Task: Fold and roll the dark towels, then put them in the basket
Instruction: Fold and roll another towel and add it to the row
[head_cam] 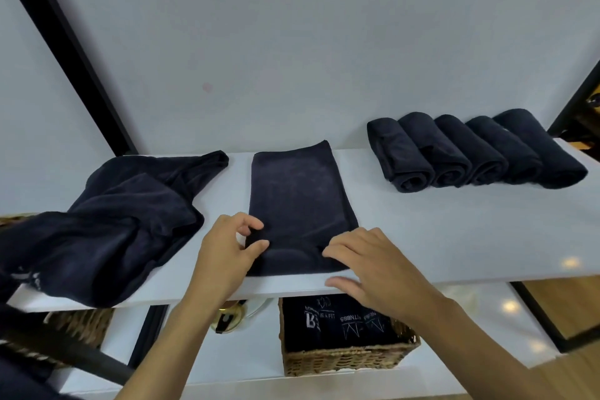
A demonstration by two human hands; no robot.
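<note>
- We found the folded towel [302, 204] lying flat as a long dark strip at the middle of the white shelf [438, 237]. Its short ends pointed to 12 and 6 o'clock.
- The left hand [227, 250] was at the strip's 7 o'clock corner. Thumb and curled forefinger pinched a small tuck of the cloth's edge.
- The right hand [373, 266] lay at the 5 o'clock corner, spread wide and holding nothing. Its fingertips rested on the cloth and its little finger reached the shelf's front edge.
- At 9 o'clock of the strip we noted a heap of loose towels [113, 230], crumpled and hanging over the shelf's front and left edges.
- At 2 o'clock stood five rolled towels [470, 153], side by side and touching, against the pale wall [292, 42].
- At 6 o'clock, on the lower shelf [493, 305], we saw the basket [341, 362], woven and partly hidden by the right forearm. It held dark towels with pale printed lettering [341, 321].
- At 8 o'clock a second basket [81, 325] showed beneath the heap. We could not tell what it held.
</note>
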